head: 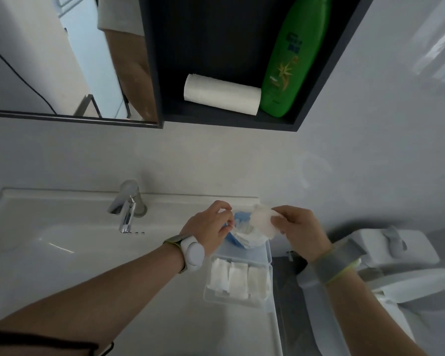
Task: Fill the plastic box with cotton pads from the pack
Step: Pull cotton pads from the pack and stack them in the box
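A clear plastic box [208, 296] lies on the sink counter's right edge, its lid [267, 250] hinged open behind it. Three rows of white cotton pads [238, 278] stand inside the box. Above the lid, my left hand [208, 229] grips the blue-and-white pack [244, 237] of pads by its left side. My right hand [298, 227] pinches a small stack of white cotton pads [262, 220] just above the pack's open mouth.
A chrome faucet [127, 206] stands left of the hands, over the white basin [44, 237]. A toilet [396, 265] sits to the right, below counter level. Overhead, a dark shelf [229, 123] holds a paper roll [221, 94] and a green bottle [293, 60]. A mirror [62, 60] hangs at upper left.
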The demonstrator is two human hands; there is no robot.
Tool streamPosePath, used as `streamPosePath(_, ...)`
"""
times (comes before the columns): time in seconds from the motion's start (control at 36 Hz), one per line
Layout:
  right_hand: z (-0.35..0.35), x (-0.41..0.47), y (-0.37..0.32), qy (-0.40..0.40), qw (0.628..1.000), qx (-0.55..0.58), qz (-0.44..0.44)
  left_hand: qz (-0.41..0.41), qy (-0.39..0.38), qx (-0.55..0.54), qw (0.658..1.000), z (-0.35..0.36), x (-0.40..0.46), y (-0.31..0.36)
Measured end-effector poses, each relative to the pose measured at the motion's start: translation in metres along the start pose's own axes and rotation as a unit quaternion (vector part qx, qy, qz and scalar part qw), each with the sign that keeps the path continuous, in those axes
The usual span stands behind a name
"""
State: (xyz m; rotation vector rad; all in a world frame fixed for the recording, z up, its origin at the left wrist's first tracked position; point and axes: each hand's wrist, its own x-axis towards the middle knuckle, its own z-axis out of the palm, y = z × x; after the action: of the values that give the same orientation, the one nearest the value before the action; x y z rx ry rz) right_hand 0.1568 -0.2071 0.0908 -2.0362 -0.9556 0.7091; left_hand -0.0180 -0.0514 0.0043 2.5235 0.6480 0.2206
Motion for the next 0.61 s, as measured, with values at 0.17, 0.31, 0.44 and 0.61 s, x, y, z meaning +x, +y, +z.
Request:
streamPosePath(0.17,0.005,-0.025,0.024,0.034,0.985,0.146,0.087,0.005,0.004,-0.003,1.0,0.003,0.0,0.003)
streamPosePath(0.31,0.015,-0.043,0.041,0.019,0.971,0.19,0.141,0.011,0.002,-0.011,1.0,0.002,0.0,0.004)
streamPosePath(0.44,0.026,-0.061,0.053,0.013,0.982,0.128,0.137,0.013,0.004,-0.012,1.0,0.004,-0.002,0.004)
streamPosePath(0.61,0.048,-0.071,0.075,0.013,0.984,0.059,0.17,0.013,0.0,-0.01,1.0,0.003,-0.002,0.005)
